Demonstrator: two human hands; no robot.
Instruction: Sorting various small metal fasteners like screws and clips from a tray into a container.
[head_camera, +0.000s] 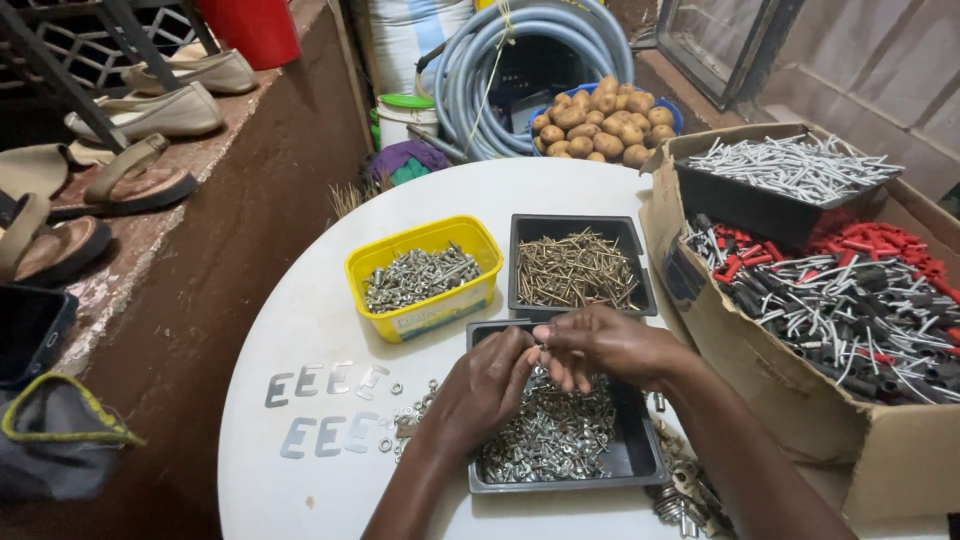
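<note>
Your two hands meet above the far end of the dark grey tray (640, 455) nearest you on the white round counter (300, 330). That tray holds a heap of small silver bolts and nuts (555, 440).

Left hand (485, 385): fingers curled, tips drawn together toward the right hand, knuckles up. Right hand (600, 345): fingers bent down and inward, tips pressed against those of the left. Between the fingertips of both there is a small silver piece (540, 355), likely a bolt or nut from the heap; it is too small and too covered to tell which, or to read its long axis. Both hands pinch at it, neither spread.

Key relation: the pinched piece sits at the midline, directly over the tray's far rim, with the heap just below and toward you. Both hands are equally close to it; the left wrist lies over the tray's left rim, the right forearm crosses its right side.

Around it: beyond the hands a second dark tray of brass-coloured screws (578, 268), and to its left a yellow tub of silver bolts (420, 275). Left of the near tray, two rows of flat E-shaped metal plates (325, 408) lie on the counter with loose washers (400, 415) beside them. At your right, a cardboard box (760, 370) of grey, black and red wall plugs (850, 295).
</note>
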